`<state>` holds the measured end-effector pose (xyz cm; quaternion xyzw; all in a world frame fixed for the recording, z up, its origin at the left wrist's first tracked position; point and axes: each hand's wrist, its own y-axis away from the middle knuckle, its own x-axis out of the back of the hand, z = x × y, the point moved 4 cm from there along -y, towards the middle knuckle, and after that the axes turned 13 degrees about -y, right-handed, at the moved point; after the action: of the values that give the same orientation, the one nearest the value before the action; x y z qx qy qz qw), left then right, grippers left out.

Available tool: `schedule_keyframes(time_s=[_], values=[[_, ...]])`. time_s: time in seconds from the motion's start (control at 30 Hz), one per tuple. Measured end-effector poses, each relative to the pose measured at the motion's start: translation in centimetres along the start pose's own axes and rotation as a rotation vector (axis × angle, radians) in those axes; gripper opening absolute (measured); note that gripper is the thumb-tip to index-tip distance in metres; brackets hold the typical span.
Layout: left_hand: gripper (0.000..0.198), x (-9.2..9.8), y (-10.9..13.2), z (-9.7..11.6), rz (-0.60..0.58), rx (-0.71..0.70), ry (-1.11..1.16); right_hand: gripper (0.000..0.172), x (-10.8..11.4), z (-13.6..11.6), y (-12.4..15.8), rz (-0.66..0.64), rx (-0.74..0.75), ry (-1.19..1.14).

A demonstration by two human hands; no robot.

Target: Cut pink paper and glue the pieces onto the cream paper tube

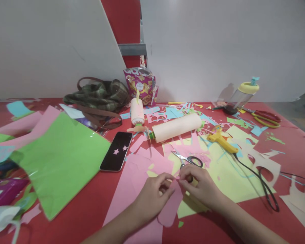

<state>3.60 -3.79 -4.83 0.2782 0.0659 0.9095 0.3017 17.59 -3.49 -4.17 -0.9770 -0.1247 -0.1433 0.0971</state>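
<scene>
Close together at the lower middle are my left hand (154, 191) and my right hand (202, 184). Both are closed in a pinch, fingertips almost meeting on a pink paper piece (170, 206) with a rounded lower end. The exact spot they grip is partly hidden by the fingers. Just beyond my right hand lie black-handled scissors (186, 158) with their blades apart. Pink paper sheets (134, 173) spread under and left of my left hand, and a pale yellow sheet (234, 179) extends beneath my right hand.
A phone (117, 150) bearing two pink stars lies left of centre, beside green paper (63, 159). Paper-wrapped tubes (178, 127) stand and lie ahead. A yellow glue gun (222, 140) trails its black cord at right. Farther back are a snack bag (142, 84), plaid bag (101, 93) and clear container (240, 98).
</scene>
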Motion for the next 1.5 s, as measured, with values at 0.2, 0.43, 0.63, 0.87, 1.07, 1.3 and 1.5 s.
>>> schedule_keyframes(time_s=[0.2,0.43,0.63,0.87,1.07,1.3,1.5], values=[[0.021,-0.3,-0.2,-0.5,0.002,0.028,0.211,0.01,0.0,-0.1,0.0,-0.01,-0.012,-0.07],[0.021,-0.3,-0.5,-0.9,-0.001,0.084,0.343,0.005,0.2,0.5,-0.1,0.02,-0.141,-0.172],[0.013,-0.1,-0.6,-0.4,0.029,0.056,0.364,0.003,0.0,1.2,0.0,0.034,-0.23,-0.276],[0.028,0.7,-0.6,-1.2,0.2,0.123,0.401,0.002,1.3,1.3,-0.2,0.144,-0.178,-0.295],[0.024,2.5,-0.6,-0.9,0.363,0.066,0.33,0.007,2.6,1.2,-0.5,0.254,-0.177,-0.279],[0.018,2.9,-0.5,-0.4,0.435,0.042,0.263,0.013,1.7,2.1,-0.5,0.308,-0.385,-0.447],[0.024,1.8,-0.8,-0.2,0.354,0.049,0.545,0.028,1.0,1.8,-0.8,0.276,-0.365,-0.751]])
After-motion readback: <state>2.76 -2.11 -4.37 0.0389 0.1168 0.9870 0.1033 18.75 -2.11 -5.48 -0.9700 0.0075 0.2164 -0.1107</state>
